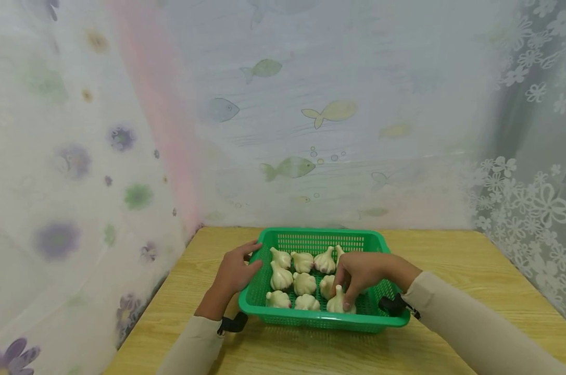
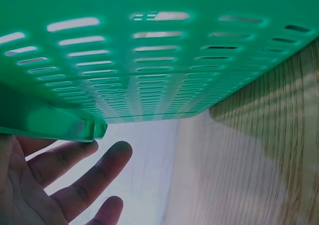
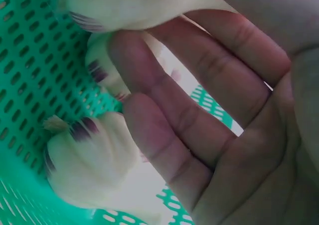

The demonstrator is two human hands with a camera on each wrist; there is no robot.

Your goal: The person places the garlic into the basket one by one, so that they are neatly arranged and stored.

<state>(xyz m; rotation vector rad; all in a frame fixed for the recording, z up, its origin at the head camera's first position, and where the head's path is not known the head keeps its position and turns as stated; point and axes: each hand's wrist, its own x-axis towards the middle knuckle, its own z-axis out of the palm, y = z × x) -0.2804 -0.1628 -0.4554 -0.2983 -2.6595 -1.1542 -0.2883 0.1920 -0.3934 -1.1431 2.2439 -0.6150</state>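
Observation:
My right hand (image 1: 364,271) reaches into a green plastic basket (image 1: 311,316) and pinches a garlic bulb (image 1: 340,302) at its front right, thumb against its side. In the right wrist view this bulb (image 3: 134,5) lies between thumb and fingers; the other fingers (image 3: 164,135) extend over more garlic (image 3: 94,160). My left hand (image 1: 237,271) rests on the basket's left rim. The left wrist view shows its fingers (image 2: 94,177) spread and nearly straight below the rim (image 2: 50,122); the thumb is out of sight there. Several pale garlic bulbs (image 1: 304,284) stand in rough rows inside the basket.
The basket stands on a wood-grain table (image 1: 451,291). A sheet with printed fish (image 1: 289,166) hangs behind the table, and a flowered sheet (image 1: 76,208) hangs along the left. White-flowered curtain (image 1: 545,203) borders the right side.

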